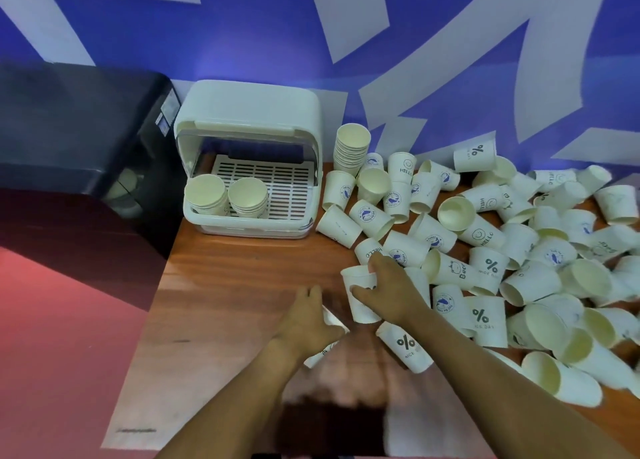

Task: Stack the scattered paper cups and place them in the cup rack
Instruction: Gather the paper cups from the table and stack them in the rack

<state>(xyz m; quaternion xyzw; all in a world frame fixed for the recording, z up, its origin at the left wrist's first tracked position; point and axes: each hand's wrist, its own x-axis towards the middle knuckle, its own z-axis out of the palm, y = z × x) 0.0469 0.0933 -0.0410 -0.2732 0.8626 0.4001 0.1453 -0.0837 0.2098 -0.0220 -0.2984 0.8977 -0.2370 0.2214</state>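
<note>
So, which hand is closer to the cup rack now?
Left. The left hand is below the cup rack, holding a paper cup; the right hand is farther right, gripping an upright cup.

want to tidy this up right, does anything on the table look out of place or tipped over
Yes. Dozens of paper cups lie tipped and heaped across the right of the wooden table. One tall stack stands outside the cup rack, which holds only two short stacks. No spill or damage is visible.
</note>
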